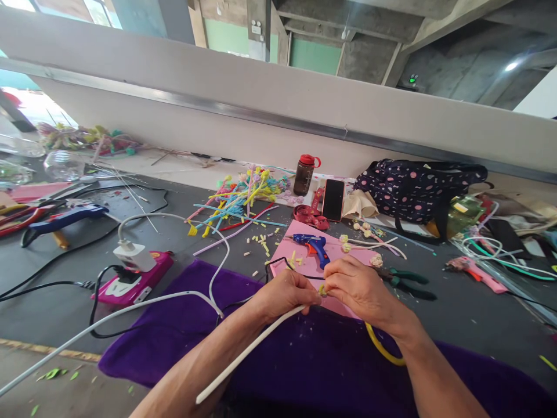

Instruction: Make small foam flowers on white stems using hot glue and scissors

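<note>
Across mid-frame, the flat dark-grey tabletop [470, 319] is backed by a long off-white partition [261, 87]; and there, upper right, a glowing white lamp [512, 66] is seen lit.

Left grip [289, 293] on pale stem [252, 352], right grip [361, 293] on yellow piece [322, 290], blue glue gun [319, 247] on pink sheet [304, 229]

"How much of the person shows from your side?"

"Two bare hands — the left hand [288, 295] and the right hand [365, 290] — with slim wrists [402, 322], bare as well"

"And further up?"

"Both forearms [435, 371] uncovered, widening smoothly from the wrists"

"That dark patch [270, 405] low between them — is it clothing?"

"Almost black with a purple tinge, but whether it's worn, I can't tell from here"
</note>
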{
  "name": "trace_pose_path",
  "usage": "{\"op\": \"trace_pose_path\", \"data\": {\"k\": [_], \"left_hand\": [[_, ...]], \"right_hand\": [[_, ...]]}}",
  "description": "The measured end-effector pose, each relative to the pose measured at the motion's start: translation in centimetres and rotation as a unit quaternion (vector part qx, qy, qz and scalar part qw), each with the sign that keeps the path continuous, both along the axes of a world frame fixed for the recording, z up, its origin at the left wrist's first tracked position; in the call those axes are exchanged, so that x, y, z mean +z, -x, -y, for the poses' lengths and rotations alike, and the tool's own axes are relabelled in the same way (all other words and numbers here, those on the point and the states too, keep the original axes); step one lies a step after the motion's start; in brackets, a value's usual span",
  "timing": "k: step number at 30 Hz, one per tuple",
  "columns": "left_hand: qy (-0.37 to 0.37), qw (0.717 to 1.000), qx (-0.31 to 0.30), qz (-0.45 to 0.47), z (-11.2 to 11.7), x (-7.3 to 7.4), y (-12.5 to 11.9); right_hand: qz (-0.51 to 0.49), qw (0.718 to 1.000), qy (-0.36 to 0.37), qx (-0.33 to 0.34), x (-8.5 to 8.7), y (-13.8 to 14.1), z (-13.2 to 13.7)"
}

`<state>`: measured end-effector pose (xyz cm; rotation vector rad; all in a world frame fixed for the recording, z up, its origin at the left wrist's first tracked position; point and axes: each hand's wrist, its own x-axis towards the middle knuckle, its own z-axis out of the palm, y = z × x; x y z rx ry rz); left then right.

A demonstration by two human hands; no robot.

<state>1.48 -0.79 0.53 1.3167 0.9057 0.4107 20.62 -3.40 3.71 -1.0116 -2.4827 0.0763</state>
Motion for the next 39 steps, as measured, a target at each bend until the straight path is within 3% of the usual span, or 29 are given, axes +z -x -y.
{"op": "trace_pose_path", "data": {"k": [11, 26, 32, 39], "left_hand": [[-0.021, 0.999, -0.019, -0.026, 0.0, -0.6, 0.0], [-0.016, 0.999, -0.039, -0.021, 0.0, -0.3, 0.0], [0.045, 0.999, -0.010, 0.012, -0.2, -0.2, 0.1], [0.154, 0.977, -0.004, 0.150, -0.6, 0.0, 0.4]], "right_hand": [[0.013, 0.999, 0.033, -0.009, 0.5, -0.1, 0.6], [0.013, 0.998, 0.054, 0.000, 0.2, -0.1, 0.5], [-0.104, 0.993, 0.049, 0.007, 0.8, -0.9, 0.2], [-0.256, 0.963, 0.064, -0.052, 0.6, -1.8, 0.0]]}}
